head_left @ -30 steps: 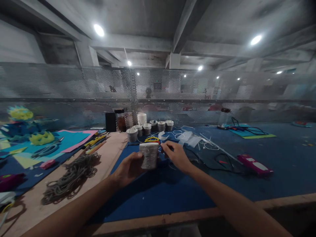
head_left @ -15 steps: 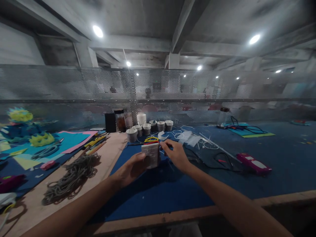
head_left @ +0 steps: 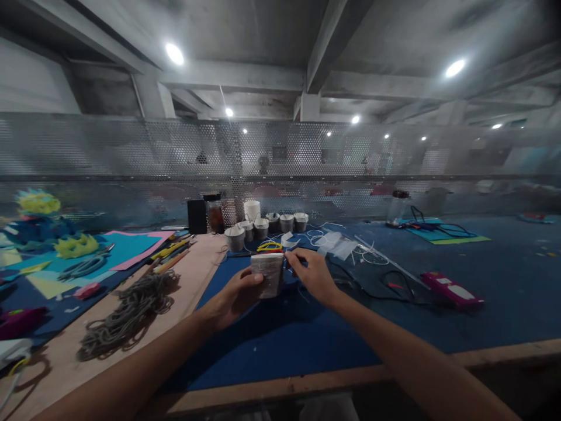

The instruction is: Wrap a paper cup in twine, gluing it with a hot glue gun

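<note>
In front of me, above the blue mat [head_left: 263,356], my left hand [head_left: 234,295] holds a small grey bucket-like cup [head_left: 272,278] with a white rim, its thumb on the near wall. At the cup's right rim, my right hand [head_left: 309,272] has thumb and forefinger pinched together. What they grip, if anything, is too small to make out; a thin white string shows faintly below. Just behind lie yellow-handled pliers [head_left: 268,247], partly hidden by the cup. Several similar small buckets [head_left: 235,238] with thin handles stand farther back.
Left lie a bundle of grey cord [head_left: 131,316], pencils and knives [head_left: 170,251], scissors [head_left: 85,263] and yellow foam crowns [head_left: 76,246]. Right are plastic bags [head_left: 337,245], white string, a black cable and a magenta glue-gun-like device [head_left: 451,289]. A perforated metal screen [head_left: 280,152] stands behind.
The cup has turned slightly in my left hand, and its left thumb sits a little lower and farther right on the wall. My right hand stays pinched beside the rim.
</note>
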Demonstrator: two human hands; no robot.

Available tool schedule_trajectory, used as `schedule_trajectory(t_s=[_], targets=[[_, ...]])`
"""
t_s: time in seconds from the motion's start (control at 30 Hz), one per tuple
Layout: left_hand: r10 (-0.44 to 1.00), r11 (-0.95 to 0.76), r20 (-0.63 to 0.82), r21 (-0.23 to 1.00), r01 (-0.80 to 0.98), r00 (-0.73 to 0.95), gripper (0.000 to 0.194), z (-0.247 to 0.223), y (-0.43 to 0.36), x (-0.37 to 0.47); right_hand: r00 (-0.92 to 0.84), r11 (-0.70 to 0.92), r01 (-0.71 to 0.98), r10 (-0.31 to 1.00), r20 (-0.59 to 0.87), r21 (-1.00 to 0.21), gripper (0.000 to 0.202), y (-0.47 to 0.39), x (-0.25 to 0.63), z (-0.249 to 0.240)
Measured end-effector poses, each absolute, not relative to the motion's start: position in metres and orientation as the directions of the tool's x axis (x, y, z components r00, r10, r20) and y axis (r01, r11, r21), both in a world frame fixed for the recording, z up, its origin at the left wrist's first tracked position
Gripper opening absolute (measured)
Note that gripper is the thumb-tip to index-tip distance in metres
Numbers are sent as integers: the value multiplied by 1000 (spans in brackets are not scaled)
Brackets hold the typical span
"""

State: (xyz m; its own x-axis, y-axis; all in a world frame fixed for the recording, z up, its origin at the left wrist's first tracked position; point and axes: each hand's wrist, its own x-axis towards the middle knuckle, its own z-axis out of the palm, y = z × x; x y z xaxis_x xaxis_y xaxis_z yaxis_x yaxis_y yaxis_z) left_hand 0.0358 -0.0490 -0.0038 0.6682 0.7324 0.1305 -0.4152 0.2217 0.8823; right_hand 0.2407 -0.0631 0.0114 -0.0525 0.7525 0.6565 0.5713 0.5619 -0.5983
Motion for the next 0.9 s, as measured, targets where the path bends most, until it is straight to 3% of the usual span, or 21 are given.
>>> schedule_trajectory(t_s=[0.33,0.5,0.57,0.67,0.77,0.83,0.9], targets=[[745,215,139,876,-431,653,47,-2,-48,35,-89,540,484,813,575,-689,39,-65,242,10],[740,247,132,859,-449,659,45,-2,-46,35,-150,568,489,802,578,-662,40,-68,243,11],[736,249,150,847,-470,660,44,-1,-44,35,-195,621,529,752,630,-578,35,-73,242,12],[751,251,153,833,-493,642,41,-1,-41,32,-410,753,563,612,676,-339,25,-87,239,13],[788,287,99,813,-506,607,40,-1,-37,28,-687,869,482,454,567,-112,28,-102,233,14],[804,312,88,778,-545,588,41,0,-36,25,-758,899,435,394,520,-47,32,-105,231,14],[807,334,96,739,-585,583,42,3,-35,22,-726,874,484,422,544,-32,35,-101,232,12]])
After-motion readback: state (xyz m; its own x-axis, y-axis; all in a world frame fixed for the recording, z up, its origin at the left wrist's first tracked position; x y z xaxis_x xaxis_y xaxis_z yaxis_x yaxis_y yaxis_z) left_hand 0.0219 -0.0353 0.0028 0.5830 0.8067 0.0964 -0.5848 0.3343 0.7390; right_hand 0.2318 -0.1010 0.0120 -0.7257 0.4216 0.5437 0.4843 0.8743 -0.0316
